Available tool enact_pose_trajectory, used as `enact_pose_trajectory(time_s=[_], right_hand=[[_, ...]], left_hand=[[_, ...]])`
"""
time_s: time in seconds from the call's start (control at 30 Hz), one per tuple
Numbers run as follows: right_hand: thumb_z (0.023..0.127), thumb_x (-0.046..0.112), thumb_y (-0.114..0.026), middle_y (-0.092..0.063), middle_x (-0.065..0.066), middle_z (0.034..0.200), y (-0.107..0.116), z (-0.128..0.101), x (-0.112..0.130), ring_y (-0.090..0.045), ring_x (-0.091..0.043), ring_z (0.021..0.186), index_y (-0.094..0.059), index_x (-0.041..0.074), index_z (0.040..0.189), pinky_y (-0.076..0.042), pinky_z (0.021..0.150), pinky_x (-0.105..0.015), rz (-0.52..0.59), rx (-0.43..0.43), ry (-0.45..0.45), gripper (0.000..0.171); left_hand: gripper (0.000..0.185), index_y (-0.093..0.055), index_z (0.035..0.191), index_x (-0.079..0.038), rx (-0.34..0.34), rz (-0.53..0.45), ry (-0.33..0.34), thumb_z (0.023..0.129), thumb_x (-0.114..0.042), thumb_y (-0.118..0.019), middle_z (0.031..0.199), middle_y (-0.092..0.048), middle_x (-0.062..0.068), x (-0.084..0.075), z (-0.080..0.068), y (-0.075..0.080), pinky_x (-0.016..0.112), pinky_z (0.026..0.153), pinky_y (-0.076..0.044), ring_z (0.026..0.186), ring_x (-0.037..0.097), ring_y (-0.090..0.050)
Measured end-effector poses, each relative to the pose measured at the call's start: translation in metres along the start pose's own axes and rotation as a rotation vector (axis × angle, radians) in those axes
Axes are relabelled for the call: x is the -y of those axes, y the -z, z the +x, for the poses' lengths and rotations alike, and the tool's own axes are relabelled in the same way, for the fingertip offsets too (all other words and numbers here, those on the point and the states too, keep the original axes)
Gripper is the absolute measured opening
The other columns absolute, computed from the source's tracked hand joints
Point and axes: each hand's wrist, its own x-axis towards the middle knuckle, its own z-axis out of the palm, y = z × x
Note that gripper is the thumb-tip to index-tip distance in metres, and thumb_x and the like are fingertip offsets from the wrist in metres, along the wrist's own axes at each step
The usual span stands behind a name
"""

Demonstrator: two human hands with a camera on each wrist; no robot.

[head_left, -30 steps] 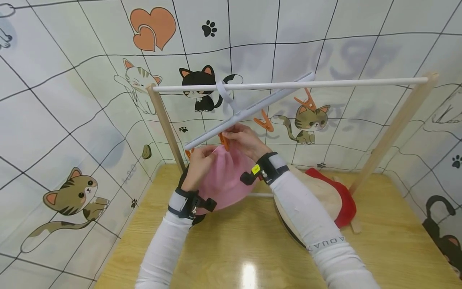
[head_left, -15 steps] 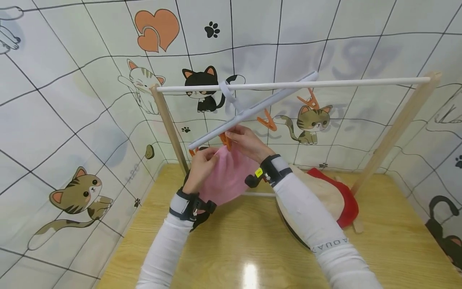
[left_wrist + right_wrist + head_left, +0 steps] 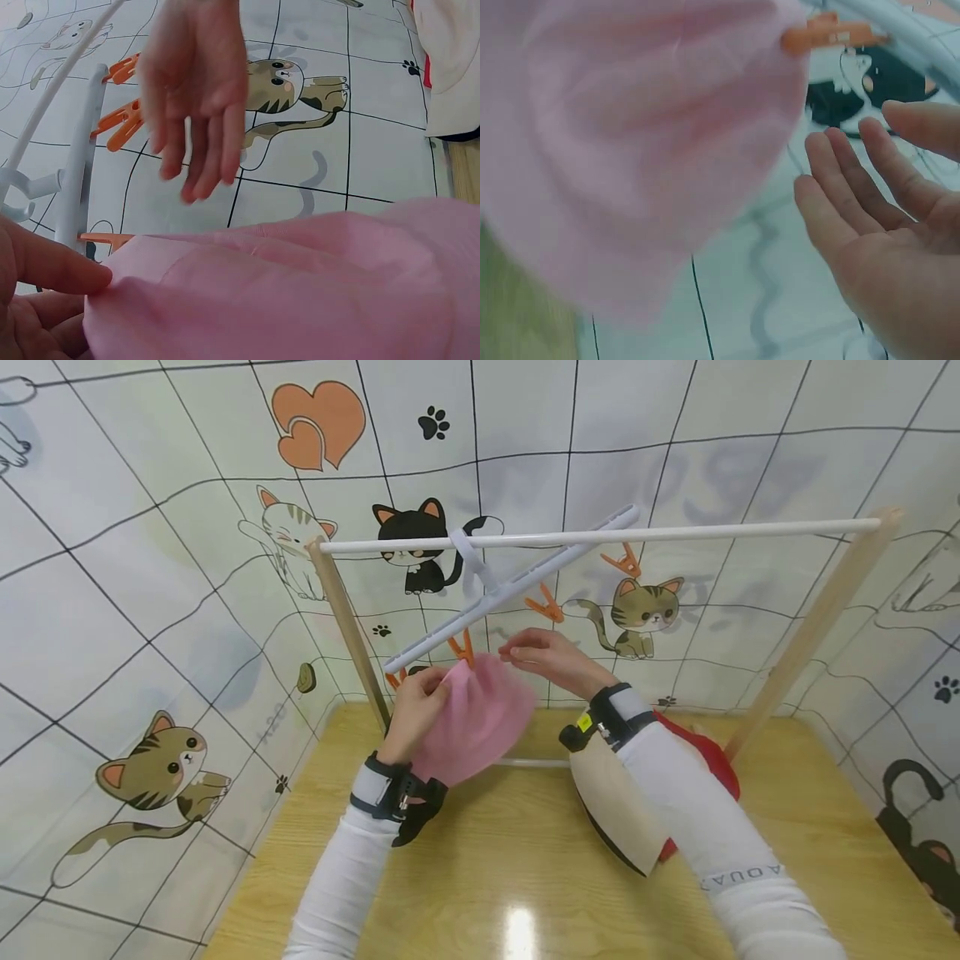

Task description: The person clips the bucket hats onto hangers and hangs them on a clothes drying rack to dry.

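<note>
hanging from an orange clip (image 3: 462, 650), pink cloth (image 3: 480, 714) seems pinched by left fingers (image 3: 435, 683); right fingers (image 3: 517, 647) spread beside it, holding nothing.

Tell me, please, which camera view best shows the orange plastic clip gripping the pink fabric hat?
The right wrist view: the orange plastic clip bites the edge of the pink fabric hat up close. The head view shows that clip small, above the hat. The left wrist view shows only its tip.

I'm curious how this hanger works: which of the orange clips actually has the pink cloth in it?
The orange clip second from the hanger's lower left end, beside the left hand; it grips the pink cloth. The other clips hang empty.
</note>
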Motion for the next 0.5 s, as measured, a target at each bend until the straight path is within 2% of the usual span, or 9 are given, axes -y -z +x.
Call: enact_pose_trajectory(time_s=[0.13, 0.3, 0.5], right_hand=[[0.098, 0.004, -0.051, -0.052, -0.022, 0.126, 0.029, -0.018, -0.005, -0.052, -0.029, 0.12, -0.047, -0.011, 0.124, -0.039, 0.102, -0.036, -0.107, 0.02, -0.013, 0.03], [0.099, 0.008, -0.052, -0.051, -0.022, 0.127, 0.064, -0.043, -0.003, -0.053, -0.027, 0.118, -0.048, -0.01, 0.126, -0.039, 0.102, -0.038, -0.222, 0.005, -0.054, 0.032], [0.1, 0.011, -0.053, -0.053, -0.02, 0.125, 0.089, -0.062, 0.005, -0.051, -0.031, 0.119, -0.049, -0.008, 0.125, -0.038, 0.103, -0.042, -0.335, -0.017, -0.09, 0.031]], left_hand=[[0.022, -0.069, 0.108, 0.0, 0.001, 0.011, 0.025, 0.092, -0.005, -0.055, 0.096, -0.069, 0.013, 0.0, -0.001, -0.001, 0.031, 0.072, -0.045, 0.085, 0.021, -0.061], [0.021, -0.069, 0.109, -0.001, 0.002, 0.017, 0.02, 0.091, -0.004, -0.059, 0.099, -0.07, 0.012, 0.003, 0.0, -0.003, 0.033, 0.077, -0.047, 0.092, 0.022, -0.065], [0.023, -0.066, 0.113, 0.0, 0.01, -0.024, 0.031, 0.091, -0.006, -0.063, 0.104, -0.068, 0.014, 0.008, -0.001, -0.004, 0.037, 0.082, -0.05, 0.098, 0.023, -0.065]])
